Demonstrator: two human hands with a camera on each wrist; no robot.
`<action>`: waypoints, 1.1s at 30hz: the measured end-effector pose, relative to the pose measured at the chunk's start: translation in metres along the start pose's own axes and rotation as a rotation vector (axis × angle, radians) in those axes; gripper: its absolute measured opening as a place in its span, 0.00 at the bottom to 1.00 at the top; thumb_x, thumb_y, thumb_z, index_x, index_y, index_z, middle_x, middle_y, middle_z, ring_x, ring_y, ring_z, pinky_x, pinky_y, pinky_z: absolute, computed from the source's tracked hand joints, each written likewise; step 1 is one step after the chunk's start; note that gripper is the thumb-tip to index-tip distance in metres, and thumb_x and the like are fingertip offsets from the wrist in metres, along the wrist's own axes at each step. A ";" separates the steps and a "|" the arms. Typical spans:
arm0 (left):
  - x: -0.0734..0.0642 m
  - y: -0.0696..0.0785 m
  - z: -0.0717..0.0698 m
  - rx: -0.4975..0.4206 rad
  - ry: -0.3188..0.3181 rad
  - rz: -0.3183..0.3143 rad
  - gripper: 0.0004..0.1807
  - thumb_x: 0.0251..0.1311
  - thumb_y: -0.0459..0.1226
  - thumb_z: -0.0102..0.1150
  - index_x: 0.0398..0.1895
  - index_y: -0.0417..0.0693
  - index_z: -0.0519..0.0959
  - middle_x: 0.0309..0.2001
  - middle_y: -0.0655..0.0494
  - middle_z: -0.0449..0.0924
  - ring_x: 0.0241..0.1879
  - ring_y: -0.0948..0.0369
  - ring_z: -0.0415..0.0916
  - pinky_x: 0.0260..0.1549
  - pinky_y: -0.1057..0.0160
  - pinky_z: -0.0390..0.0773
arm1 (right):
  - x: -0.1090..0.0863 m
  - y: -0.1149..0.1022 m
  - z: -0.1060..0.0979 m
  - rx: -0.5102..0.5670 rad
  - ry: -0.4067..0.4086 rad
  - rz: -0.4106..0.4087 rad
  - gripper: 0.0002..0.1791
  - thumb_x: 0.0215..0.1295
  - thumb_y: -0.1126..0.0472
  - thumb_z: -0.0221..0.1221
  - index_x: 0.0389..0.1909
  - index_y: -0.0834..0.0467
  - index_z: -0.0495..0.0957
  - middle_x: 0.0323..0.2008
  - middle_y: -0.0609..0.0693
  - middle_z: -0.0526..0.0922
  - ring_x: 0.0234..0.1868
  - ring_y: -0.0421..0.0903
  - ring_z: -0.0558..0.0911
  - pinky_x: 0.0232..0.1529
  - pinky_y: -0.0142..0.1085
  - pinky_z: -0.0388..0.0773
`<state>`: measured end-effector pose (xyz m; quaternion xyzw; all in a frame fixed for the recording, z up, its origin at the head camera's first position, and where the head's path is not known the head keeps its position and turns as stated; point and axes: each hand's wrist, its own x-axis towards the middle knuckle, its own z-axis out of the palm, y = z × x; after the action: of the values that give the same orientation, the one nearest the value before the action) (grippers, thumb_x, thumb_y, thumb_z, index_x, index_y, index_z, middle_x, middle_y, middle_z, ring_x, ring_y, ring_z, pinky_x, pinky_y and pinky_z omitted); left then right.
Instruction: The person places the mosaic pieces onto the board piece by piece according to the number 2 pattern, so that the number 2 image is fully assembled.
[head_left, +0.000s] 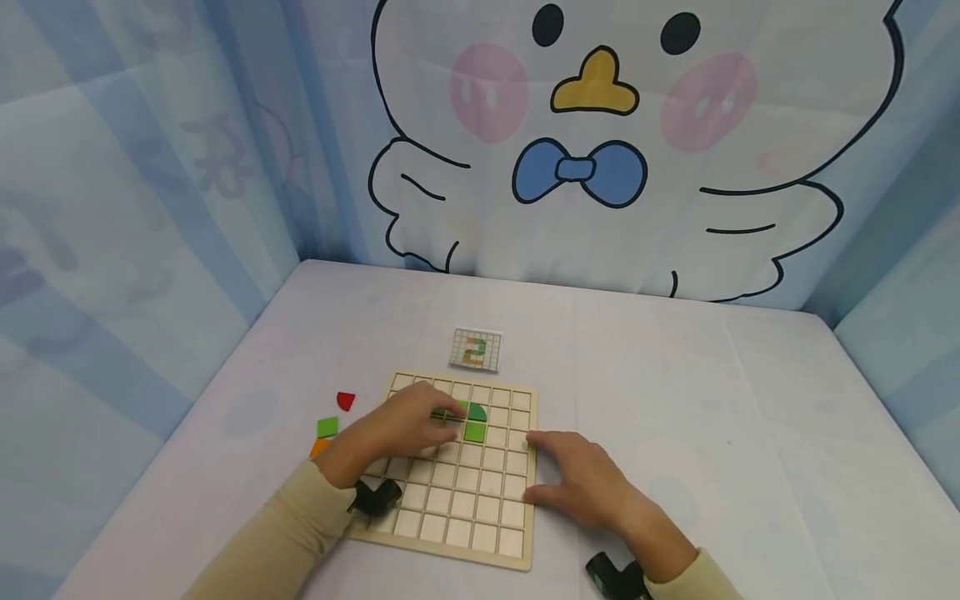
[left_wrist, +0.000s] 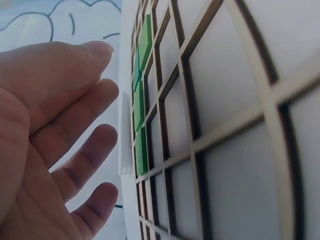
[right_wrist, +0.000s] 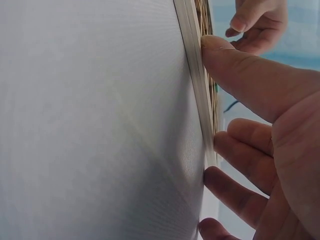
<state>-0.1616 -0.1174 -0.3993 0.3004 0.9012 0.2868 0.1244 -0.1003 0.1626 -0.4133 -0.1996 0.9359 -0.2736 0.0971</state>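
Note:
A wooden grid board [head_left: 467,503] lies flat on the table. Over its upper left part hovers my left hand [head_left: 408,421], fingers loosely bent and nothing between thumb and fingertips. Just beyond those fingertips sit a green square tile [head_left: 474,432] and a dark green rounded tile [head_left: 477,412] in grid cells. More green tiles in the same row are partly covered by the hand; the left wrist view shows the green tiles [left_wrist: 142,150] set in their cells. My right hand [head_left: 588,479] rests against the board's right edge, thumb and fingertips [right_wrist: 212,44] touching the rim.
A small pattern card [head_left: 476,349] with a coloured grid figure lies behind the board. Left of the board are a red rounded piece [head_left: 346,401], a loose green square [head_left: 327,427] and an orange piece [head_left: 320,447] partly behind the left wrist. Printed curtains surround the table.

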 end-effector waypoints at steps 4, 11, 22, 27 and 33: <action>-0.007 -0.002 -0.003 -0.024 0.013 -0.062 0.15 0.63 0.35 0.64 0.54 0.47 0.84 0.52 0.54 0.82 0.41 0.58 0.75 0.41 0.58 0.74 | 0.000 0.000 0.000 0.005 0.000 0.000 0.39 0.56 0.47 0.72 0.64 0.62 0.74 0.62 0.56 0.77 0.65 0.58 0.72 0.64 0.57 0.65; -0.025 -0.006 -0.011 -0.064 0.072 -0.190 0.18 0.64 0.35 0.66 0.57 0.47 0.82 0.56 0.50 0.80 0.57 0.49 0.74 0.52 0.49 0.77 | 0.000 0.001 0.001 -0.001 -0.003 0.006 0.39 0.55 0.47 0.73 0.64 0.62 0.74 0.62 0.55 0.77 0.65 0.57 0.72 0.64 0.57 0.65; -0.057 -0.018 -0.025 -0.059 0.127 -0.287 0.19 0.65 0.35 0.64 0.59 0.46 0.80 0.55 0.45 0.77 0.59 0.44 0.72 0.55 0.43 0.74 | 0.000 0.001 0.002 0.011 -0.002 -0.002 0.39 0.55 0.47 0.73 0.64 0.62 0.74 0.61 0.56 0.77 0.65 0.58 0.72 0.64 0.57 0.65; -0.070 -0.026 -0.027 -0.002 0.150 -0.295 0.20 0.64 0.36 0.66 0.60 0.44 0.80 0.55 0.43 0.77 0.57 0.42 0.73 0.53 0.41 0.74 | 0.000 0.001 0.002 0.014 -0.011 -0.006 0.39 0.55 0.47 0.73 0.64 0.63 0.74 0.62 0.57 0.77 0.65 0.59 0.72 0.64 0.57 0.65; -0.080 -0.034 -0.031 -0.006 0.160 -0.305 0.20 0.64 0.37 0.66 0.59 0.43 0.80 0.55 0.42 0.77 0.56 0.43 0.74 0.52 0.41 0.75 | 0.000 0.000 0.001 -0.004 -0.009 -0.001 0.39 0.56 0.47 0.73 0.64 0.62 0.74 0.61 0.57 0.77 0.65 0.59 0.72 0.64 0.57 0.65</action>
<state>-0.1268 -0.2024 -0.3905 0.1357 0.9425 0.2903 0.0954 -0.1006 0.1623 -0.4144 -0.2016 0.9359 -0.2709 0.1006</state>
